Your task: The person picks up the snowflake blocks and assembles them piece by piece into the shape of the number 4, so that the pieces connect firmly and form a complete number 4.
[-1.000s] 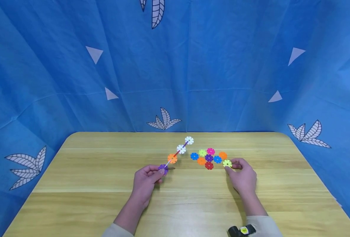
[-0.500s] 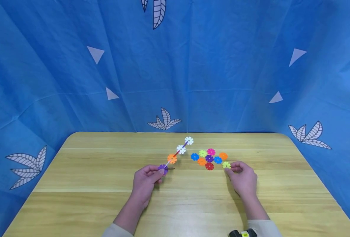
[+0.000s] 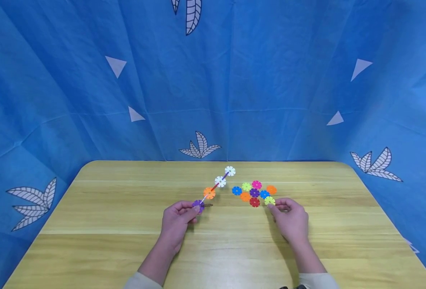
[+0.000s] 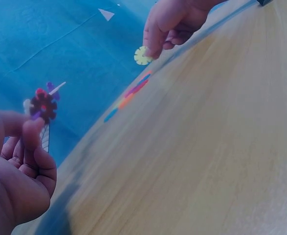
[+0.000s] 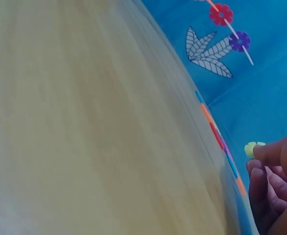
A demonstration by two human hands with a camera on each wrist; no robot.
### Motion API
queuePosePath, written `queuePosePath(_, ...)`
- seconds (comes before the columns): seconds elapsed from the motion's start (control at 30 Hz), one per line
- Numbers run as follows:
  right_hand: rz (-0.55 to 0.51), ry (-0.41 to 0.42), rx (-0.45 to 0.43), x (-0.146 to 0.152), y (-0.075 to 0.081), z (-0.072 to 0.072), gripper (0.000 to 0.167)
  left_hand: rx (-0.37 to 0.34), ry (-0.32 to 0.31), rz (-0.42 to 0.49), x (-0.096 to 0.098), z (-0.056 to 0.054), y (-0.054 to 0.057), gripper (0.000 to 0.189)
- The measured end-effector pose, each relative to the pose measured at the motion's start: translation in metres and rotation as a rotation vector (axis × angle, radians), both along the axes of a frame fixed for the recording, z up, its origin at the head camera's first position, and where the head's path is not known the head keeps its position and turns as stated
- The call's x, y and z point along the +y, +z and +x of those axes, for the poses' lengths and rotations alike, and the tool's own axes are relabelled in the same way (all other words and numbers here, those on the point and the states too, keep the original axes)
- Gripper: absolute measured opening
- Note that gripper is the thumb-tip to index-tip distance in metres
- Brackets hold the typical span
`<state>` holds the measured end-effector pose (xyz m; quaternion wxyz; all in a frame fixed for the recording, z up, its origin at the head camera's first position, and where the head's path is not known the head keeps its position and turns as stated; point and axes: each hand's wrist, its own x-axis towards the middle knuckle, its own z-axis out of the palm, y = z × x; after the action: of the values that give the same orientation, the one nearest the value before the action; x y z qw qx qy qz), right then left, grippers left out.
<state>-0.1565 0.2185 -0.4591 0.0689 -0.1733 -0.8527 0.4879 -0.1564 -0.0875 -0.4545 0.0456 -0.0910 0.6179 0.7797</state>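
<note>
My left hand (image 3: 177,222) pinches a purple notched disc (image 3: 197,206) at the near end of a chain of slotted plastic discs. From there the chain slants up and away, through an orange disc (image 3: 209,193) to white discs (image 3: 220,182), with other discs set edge-on between them. Between thumb and fingertips, my right hand (image 3: 293,220) holds a single yellow-green disc (image 3: 269,201). In the left wrist view that yellow-green disc (image 4: 142,56) is above the tabletop. A red disc (image 5: 221,14) of the chain shows in the right wrist view.
Between the hands, several loose discs lie flat in a cluster, among them a red disc (image 3: 254,202), a pink disc (image 3: 256,184) and a blue disc (image 3: 236,190). The wooden table (image 3: 213,249) ends at a blue patterned curtain (image 3: 227,100).
My right hand has moved a little left with the yellow-green disc, closer to the loose cluster. The left hand and its chain have stayed almost still.
</note>
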Motion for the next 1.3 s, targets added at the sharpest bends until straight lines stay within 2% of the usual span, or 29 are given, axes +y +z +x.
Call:
queuePosePath(0.53, -0.172, 0.083, 0.059, -0.038, 0.009, 0.006, 0.017, 0.000, 0.001, -0.017, 0.000, -0.001, 0.000, 0.009)
queuePosePath(0.93, -0.273, 0.142, 0.063, -0.063, 0.015, 0.009, 0.015, 0.000, -0.005, -0.013, 0.001, 0.000, 0.000, 0.008)
queuePosePath(1.3, -0.369, 0.207, 0.094, -0.078, 0.012, 0.010, 0.012, -0.005, -0.006, -0.019, 0.003, 0.001, 0.001, 0.008)
